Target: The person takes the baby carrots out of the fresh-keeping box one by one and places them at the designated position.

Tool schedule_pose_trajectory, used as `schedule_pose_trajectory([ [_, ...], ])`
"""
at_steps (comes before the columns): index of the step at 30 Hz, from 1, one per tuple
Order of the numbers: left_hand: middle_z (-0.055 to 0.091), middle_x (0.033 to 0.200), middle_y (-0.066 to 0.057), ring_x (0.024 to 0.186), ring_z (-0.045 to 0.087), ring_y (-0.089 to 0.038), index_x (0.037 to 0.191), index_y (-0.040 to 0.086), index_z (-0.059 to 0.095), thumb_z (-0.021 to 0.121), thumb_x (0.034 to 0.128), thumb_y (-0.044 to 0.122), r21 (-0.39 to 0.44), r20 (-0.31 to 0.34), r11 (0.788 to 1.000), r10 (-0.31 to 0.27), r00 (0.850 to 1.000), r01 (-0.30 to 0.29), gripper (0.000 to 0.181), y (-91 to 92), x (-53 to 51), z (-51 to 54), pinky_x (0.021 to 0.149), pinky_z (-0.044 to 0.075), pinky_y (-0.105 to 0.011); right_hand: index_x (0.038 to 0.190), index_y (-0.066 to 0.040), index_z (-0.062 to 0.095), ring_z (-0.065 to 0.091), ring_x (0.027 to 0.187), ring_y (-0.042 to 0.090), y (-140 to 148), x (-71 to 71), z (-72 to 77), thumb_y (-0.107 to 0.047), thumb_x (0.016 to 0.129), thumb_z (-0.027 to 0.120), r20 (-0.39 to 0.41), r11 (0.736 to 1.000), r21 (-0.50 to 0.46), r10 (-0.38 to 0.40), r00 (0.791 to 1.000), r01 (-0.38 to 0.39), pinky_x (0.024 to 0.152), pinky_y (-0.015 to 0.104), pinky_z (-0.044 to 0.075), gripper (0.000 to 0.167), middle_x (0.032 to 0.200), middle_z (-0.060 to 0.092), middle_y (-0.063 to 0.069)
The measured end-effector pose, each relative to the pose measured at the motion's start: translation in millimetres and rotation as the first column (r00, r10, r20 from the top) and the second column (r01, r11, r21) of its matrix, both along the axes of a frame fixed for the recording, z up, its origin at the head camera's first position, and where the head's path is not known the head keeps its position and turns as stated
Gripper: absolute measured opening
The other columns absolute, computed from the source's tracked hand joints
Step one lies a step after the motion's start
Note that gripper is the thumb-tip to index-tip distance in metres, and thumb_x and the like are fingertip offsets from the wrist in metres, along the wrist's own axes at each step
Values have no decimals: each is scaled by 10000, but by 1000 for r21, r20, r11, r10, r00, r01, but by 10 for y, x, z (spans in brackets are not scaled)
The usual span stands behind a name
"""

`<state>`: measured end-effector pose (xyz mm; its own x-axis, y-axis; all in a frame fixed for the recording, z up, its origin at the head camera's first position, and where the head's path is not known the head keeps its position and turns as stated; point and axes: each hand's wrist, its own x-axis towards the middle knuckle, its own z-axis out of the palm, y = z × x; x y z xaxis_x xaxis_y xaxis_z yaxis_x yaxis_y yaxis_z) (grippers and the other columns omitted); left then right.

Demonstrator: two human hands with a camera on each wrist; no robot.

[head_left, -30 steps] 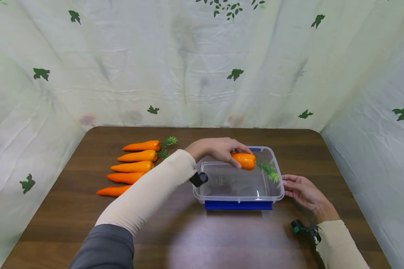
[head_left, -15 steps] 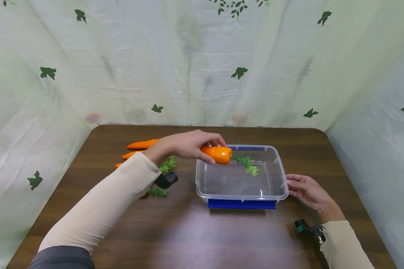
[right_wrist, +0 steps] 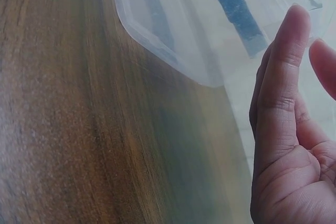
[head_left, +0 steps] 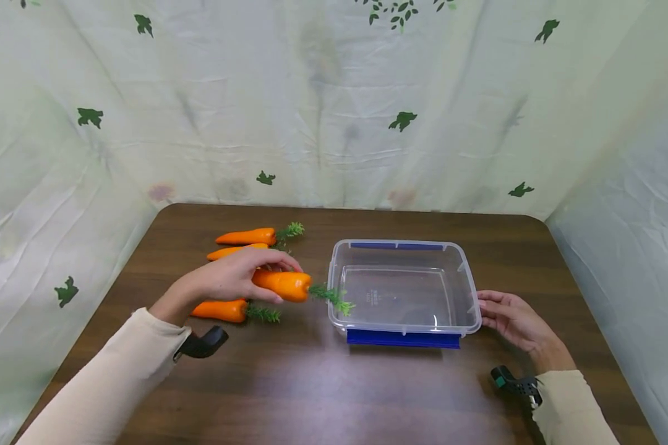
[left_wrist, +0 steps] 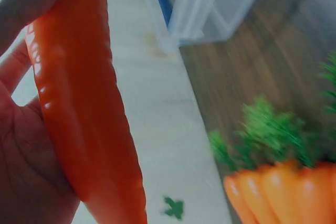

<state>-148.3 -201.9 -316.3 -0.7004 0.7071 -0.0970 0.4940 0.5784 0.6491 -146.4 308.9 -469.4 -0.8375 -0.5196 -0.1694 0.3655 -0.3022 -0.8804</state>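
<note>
In the head view, my left hand (head_left: 228, 277) grips an orange carrot (head_left: 289, 286) with a green leafy top, above the left part of the table. The wrist view on that side shows the thumb and fingers wrapped around the carrot (left_wrist: 86, 87). Under and behind that hand lie several more carrots (head_left: 249, 237), partly hidden by it. A clear plastic container (head_left: 406, 329) with blue latches sits to the right and holds nothing. At its right wall is my right hand (head_left: 514, 321), its fingers extended, their tips at the side of the container.
The brown wooden table (head_left: 401, 395) has rounded far corners. A pale curtain (head_left: 339, 123) with green leaf prints surrounds it at the back and sides. Each wrist carries a black strapped camera (head_left: 203, 343).
My left hand has moved left with the carrot, from over the container to over the row of carrots. The right hand has stayed beside the container. The head view has shifted slightly.
</note>
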Motion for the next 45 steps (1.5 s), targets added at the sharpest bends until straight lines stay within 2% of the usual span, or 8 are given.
schedule_pose_trajectory([
  [6,612,1073,111,934,527,-89,1173,218,644,801,793,284,35,-67,994,101,993,-99,417,-356,246,-227,830,448,-272,1116,-63,692,688,925,187,-2,-5,-12,58,1002,395,-9,1000,-7,8,1000,-8,830,293,536,341,1076,696,64],
  [10,615,1091,104,930,532,-76,1169,213,647,812,775,260,25,-142,985,171,975,-169,430,-527,365,-380,833,458,-283,1114,-57,693,688,920,187,0,-10,-1,59,1000,400,-16,1000,-7,1,1000,-1,824,291,539,335,1075,697,67],
  [15,635,1103,61,918,545,-77,1153,190,649,822,749,271,-6,-225,975,217,950,-224,447,-750,485,-568,818,485,-301,1121,-60,690,686,939,184,-6,-9,-4,63,1005,377,-13,999,-29,20,1000,-20,837,295,535,356,1083,697,64],
  [21,646,1114,59,931,549,-60,1160,209,645,832,737,238,26,-175,956,292,940,-292,463,-976,639,-823,805,477,-265,1125,-47,686,684,946,185,-4,-19,-1,69,1004,369,-22,998,-56,35,999,-36,841,294,534,359,1087,696,72],
  [26,630,1058,76,904,544,-61,1150,183,641,836,735,209,46,-149,951,310,939,-306,459,-1102,692,-1048,799,466,-261,1118,-57,691,685,933,186,7,-41,11,61,1003,385,-20,1000,-7,15,1000,-15,835,298,536,348,1085,696,67],
  [31,630,1074,72,963,548,-119,1139,170,641,831,735,240,-25,-148,945,321,936,-328,452,-1191,722,-1206,840,460,-321,1125,-57,688,681,944,184,2,-54,0,70,1006,358,-7,999,-13,30,1000,-30,844,302,535,373,1090,693,63],
  [36,633,1082,45,1003,560,-199,1122,166,647,835,729,238,-55,-196,940,321,926,-338,442,-1224,740,-1310,861,458,-409,1129,-42,683,681,952,185,-9,-49,-4,81,1005,343,-10,997,-55,44,999,-45,843,299,537,382,1091,694,73],
  [45,607,1061,3,996,556,-267,1105,135,672,857,681,128,-52,-320,931,327,889,-361,462,-1254,783,-1416,842,449,-459,1131,-51,689,684,956,187,-31,-38,3,68,1004,374,0,998,-47,35,999,-35,844,294,533,360,1097,696,71],
])
